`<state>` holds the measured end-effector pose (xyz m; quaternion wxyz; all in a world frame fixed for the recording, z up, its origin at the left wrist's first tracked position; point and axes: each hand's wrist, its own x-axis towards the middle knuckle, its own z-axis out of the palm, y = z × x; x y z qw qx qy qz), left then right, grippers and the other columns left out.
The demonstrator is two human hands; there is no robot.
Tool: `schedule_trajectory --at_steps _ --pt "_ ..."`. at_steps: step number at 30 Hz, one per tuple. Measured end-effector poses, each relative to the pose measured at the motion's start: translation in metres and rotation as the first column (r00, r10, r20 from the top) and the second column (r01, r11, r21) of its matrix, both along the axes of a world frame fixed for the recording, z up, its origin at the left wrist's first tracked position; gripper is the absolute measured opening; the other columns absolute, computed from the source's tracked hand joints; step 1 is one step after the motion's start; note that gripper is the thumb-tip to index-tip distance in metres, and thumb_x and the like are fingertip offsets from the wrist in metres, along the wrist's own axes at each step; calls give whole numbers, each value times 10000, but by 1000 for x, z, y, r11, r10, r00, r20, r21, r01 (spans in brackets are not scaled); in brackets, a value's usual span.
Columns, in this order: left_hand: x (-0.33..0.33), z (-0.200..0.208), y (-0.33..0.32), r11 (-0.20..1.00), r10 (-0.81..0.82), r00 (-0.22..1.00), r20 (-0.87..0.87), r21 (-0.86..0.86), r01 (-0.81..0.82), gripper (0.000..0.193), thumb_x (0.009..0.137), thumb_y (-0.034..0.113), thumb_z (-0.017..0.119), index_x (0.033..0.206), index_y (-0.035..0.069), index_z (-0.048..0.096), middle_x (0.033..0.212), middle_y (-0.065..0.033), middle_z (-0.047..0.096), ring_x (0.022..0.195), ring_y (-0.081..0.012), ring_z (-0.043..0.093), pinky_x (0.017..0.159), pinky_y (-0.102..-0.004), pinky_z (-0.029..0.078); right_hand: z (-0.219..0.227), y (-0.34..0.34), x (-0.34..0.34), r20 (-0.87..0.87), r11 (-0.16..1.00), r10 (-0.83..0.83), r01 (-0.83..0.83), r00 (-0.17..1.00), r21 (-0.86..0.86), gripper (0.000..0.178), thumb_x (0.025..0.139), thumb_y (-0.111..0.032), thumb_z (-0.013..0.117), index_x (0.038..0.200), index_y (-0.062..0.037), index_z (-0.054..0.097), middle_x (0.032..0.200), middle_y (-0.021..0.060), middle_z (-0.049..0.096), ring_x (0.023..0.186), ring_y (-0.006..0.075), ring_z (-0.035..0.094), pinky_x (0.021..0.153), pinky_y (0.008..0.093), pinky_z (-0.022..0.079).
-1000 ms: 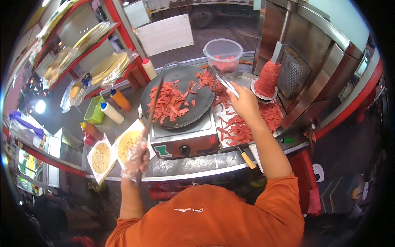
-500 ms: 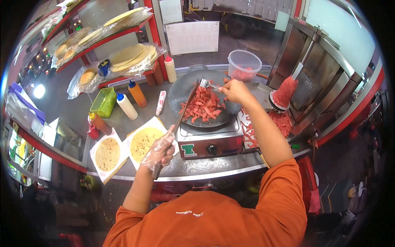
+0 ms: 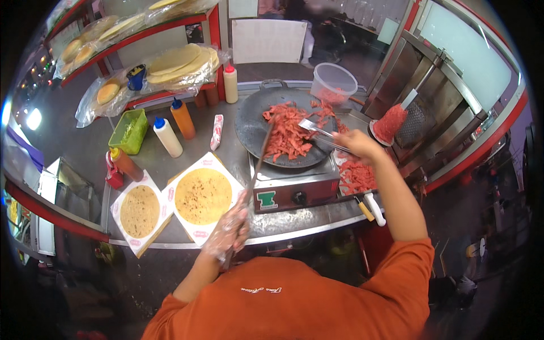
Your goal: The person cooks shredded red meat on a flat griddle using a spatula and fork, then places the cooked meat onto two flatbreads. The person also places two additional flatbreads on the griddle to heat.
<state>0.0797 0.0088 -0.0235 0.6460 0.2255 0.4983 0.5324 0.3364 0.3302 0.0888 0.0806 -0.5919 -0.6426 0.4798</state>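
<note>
Low in the frame's centre, the left hand (image 3: 228, 231), in a clear glove, is closed round a long spatula (image 3: 256, 170) whose tip reaches the pan. Two flatbreads (image 3: 203, 195) are laid on paper sheets on the worktop (image 3: 90, 144) at lower left. Right of centre, the right hand (image 3: 358, 145) is clamped on metal tongs (image 3: 318, 131) over one round dark pan (image 3: 286, 133) holding red, shredded meat strips (image 3: 288, 135). Four squeeze bottles (image 3: 168, 137) are seen further up, left.
</note>
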Motion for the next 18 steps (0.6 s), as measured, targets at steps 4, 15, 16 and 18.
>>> schedule_trajectory --at_steps 4,15,16,18 --pt "-17 13 25 998 -41 999 16 43 41 644 1109 397 581 1689 250 342 732 33 449 440 -41 373 391 -218 356 -24 23 -15 331 693 185 -361 926 624 357 1000 -408 729 1113 -73 777 707 115 701 587 253 658 614 424 527" --pt "-13 18 -25 987 161 987 -9 -2 -161 670 1085 382 624 1683 240 355 713 38 449 415 -46 350 374 -222 325 15 -57 40 655 284 53 -641 753 713 302 942 -300 760 1142 -79 708 1049 149 723 905 378 739 793 486 594" --pt "-3 15 -28 987 158 986 47 -22 -157 660 1089 379 619 1681 246 359 712 37 449 415 -45 353 373 -225 331 11 -65 44 621 326 90 -612 779 721 298 948 -297 752 1144 -76 709 1032 148 721 893 377 738 785 486 593" --pt "12 8 -25 997 78 990 118 -37 -74 684 1098 381 606 1701 255 306 709 35 438 423 -44 355 380 -221 337 -4 -73 44 586 348 120 -587 801 731 305 958 -297 742 1161 -71 711 1011 147 719 876 378 735 774 487 591"
